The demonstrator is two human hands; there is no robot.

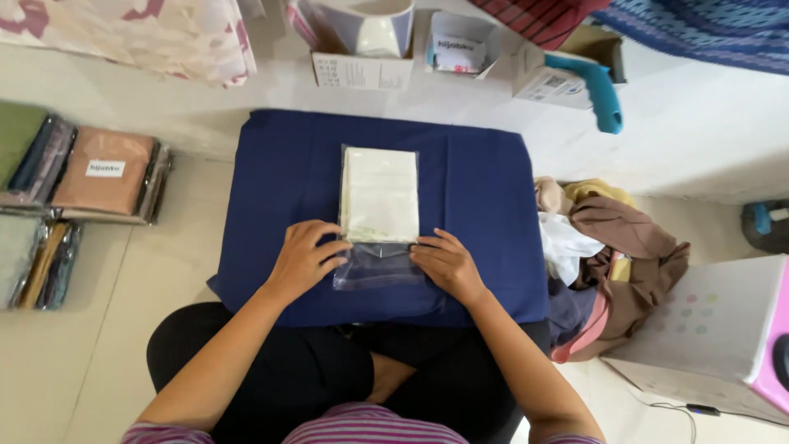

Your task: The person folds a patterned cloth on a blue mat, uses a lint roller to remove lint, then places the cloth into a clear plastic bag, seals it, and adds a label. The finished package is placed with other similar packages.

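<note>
A clear plastic bag [379, 220] holding a folded cream cloth lay in the middle of a navy pad, its empty flap at the near end. At far left, wrapped packets [103, 174] lay on the floor, one salmon-coloured with a white rectangular label [105, 168]. At the far side stood a white open box [362, 71], a small white carton [458, 47], and another white box [552, 85] beside a teal handle.
</note>
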